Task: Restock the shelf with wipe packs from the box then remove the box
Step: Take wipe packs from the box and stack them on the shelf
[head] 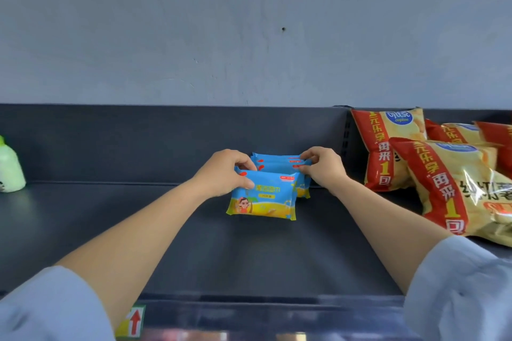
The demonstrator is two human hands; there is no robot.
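Note:
Several blue and yellow wipe packs stand upright in a row on the dark shelf, near its back wall. My left hand grips the left side of the front packs, thumb on the front face. My right hand pinches the top right corners of the packs behind. The box is out of view.
Red and yellow snack bags lie piled on the right, close to my right forearm. A pale green bottle stands at the far left. The shelf's front rail carries a label with a red arrow.

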